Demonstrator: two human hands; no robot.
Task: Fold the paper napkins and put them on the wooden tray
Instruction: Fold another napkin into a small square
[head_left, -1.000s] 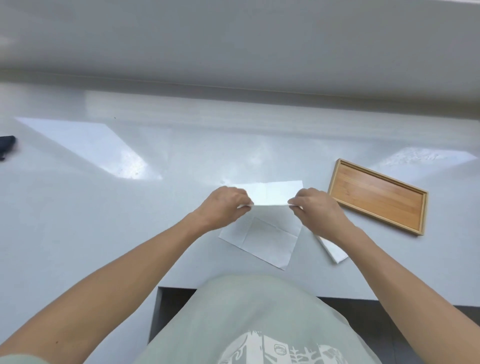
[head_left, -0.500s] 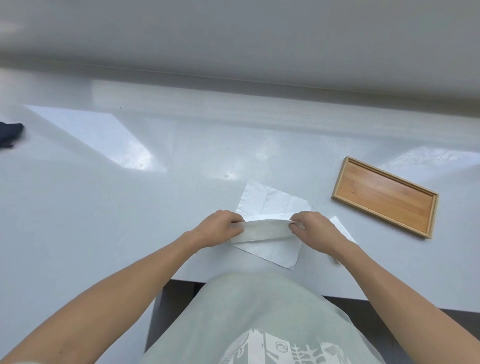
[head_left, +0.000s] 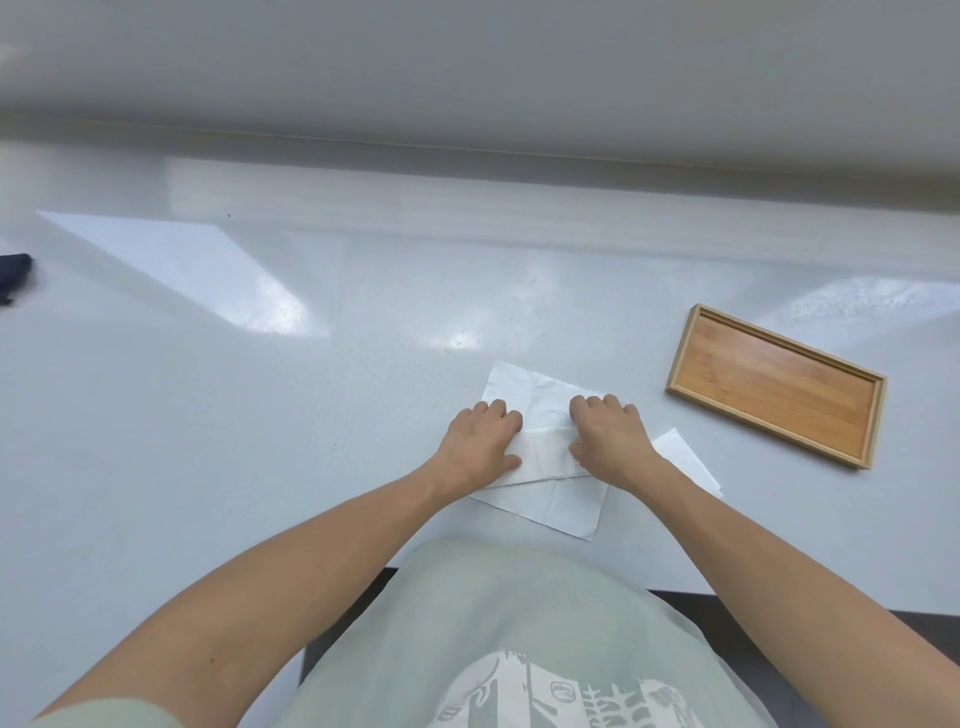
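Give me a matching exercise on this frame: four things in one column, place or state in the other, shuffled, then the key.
Things:
1. wooden tray
2. top napkin
3. dark object
4. napkin corner

Places or states:
A. at the far left edge of the counter
B. pressed flat under both hands
C. sticks out from beneath the right forearm
D. holds nothing, to the right of the hands

Pairs: 1-D, 2-B, 3-A, 4-C

The left hand and right hand lie palm down on the napkin.
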